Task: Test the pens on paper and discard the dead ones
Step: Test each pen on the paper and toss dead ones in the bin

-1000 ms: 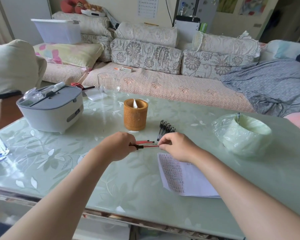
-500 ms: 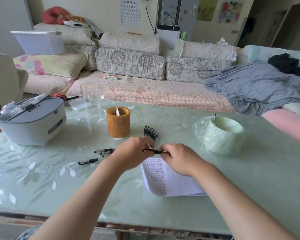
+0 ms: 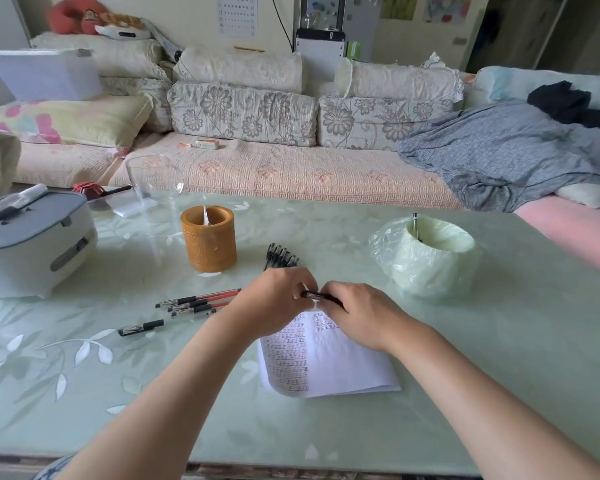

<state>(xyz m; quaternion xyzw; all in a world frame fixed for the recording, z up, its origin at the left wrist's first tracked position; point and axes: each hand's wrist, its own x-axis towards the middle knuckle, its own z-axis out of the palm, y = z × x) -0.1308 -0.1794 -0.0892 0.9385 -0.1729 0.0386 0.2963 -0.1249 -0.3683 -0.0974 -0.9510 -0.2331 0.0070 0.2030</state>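
Both hands meet over the top edge of a printed paper sheet (image 3: 329, 362) on the green table. My left hand (image 3: 278, 303) and my right hand (image 3: 357, 313) each pinch one end of a black pen (image 3: 314, 295) held level between them. Red pens (image 3: 201, 301) lie in a row to the left, with a single black pen cap (image 3: 141, 328) nearer the front. A fan of black pens (image 3: 280, 256) lies just beyond my hands. A small bin lined with a pale green bag (image 3: 430, 258) stands at the right, one pen (image 3: 416, 225) sticking up in it.
An orange-brown pen holder (image 3: 209, 239) stands behind the red pens. A grey-and-white box (image 3: 28, 240) fills the table's left side, and a clear glass (image 3: 153, 181) stands at the far edge. A sofa with cushions and a grey blanket runs behind the table.
A second ago my hands held a red pen; now they hold a black one over the paper. The hands have drawn closer together along the pen. The view shifted left and down.
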